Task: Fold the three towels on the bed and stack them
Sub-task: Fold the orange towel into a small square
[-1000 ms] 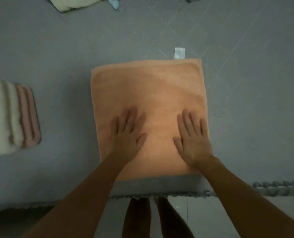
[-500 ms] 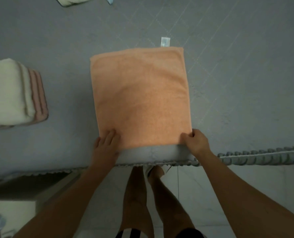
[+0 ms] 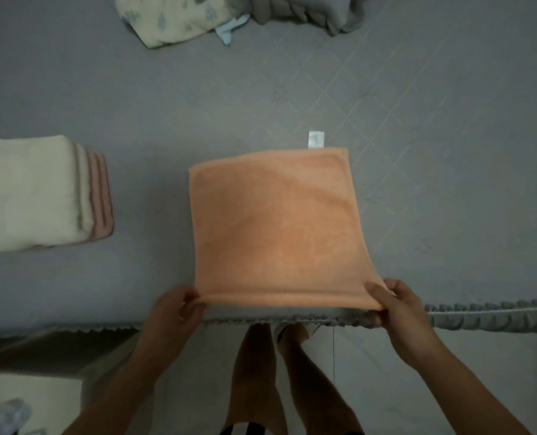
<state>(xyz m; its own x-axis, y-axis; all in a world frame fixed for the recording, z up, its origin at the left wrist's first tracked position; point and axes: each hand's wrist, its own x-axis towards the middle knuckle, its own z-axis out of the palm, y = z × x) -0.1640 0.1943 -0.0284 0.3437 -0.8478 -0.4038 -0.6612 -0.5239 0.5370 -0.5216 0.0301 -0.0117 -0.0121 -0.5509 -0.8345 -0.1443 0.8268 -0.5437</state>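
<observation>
Orange towel (image 3: 276, 227): one, near corners pinched by two hands; one folded stack (image 3: 41, 193) left.

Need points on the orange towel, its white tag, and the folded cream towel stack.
orange towel (image 3: 276, 227): head view, middle of its top face.
white tag (image 3: 316, 139): head view, centre of the tag at the towel's far edge.
folded cream towel stack (image 3: 28, 193): head view, top face.

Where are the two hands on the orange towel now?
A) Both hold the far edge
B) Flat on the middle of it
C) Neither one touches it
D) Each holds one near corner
D: the left hand and the right hand each pinch a near corner of the orange towel.
</observation>
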